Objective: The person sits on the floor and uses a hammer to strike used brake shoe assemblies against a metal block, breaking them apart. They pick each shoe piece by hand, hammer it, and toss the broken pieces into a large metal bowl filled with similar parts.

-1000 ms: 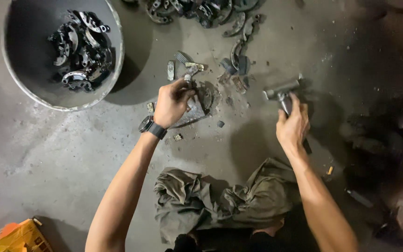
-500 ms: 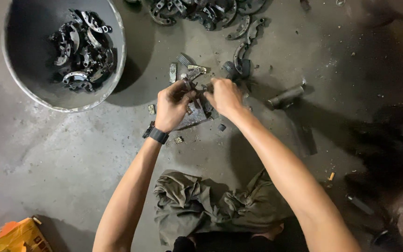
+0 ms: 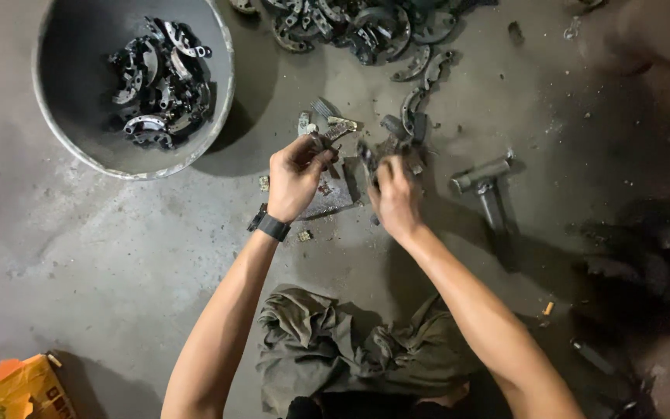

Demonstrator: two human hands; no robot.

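View from above of a person crouched over a grimy concrete floor (image 3: 118,256), both bare forearms reaching forward. The left hand (image 3: 295,174), a black watch (image 3: 271,226) on its wrist, has its fingers curled and pinching a small curved metal piece (image 3: 333,133), which looks like part of a brake shoe, held just above the floor. The right hand (image 3: 394,198) grips a dark brake shoe (image 3: 385,151) with its fingers closed around it, close beside the left hand. Under both hands lies a flat metal plate (image 3: 327,202). To the right, apart from the hands, a steel hammer (image 3: 486,182) rests on the floor. At upper left a round metal basin (image 3: 79,147) holds a heap of brake shoes; more are piled along the top edge (image 3: 366,31). An olive rag (image 3: 327,349) lies near the person's knees. The shoes appear rigid, fairly heavy cast metal, greasy and likely slippery, best held across the curved web rather than the edges
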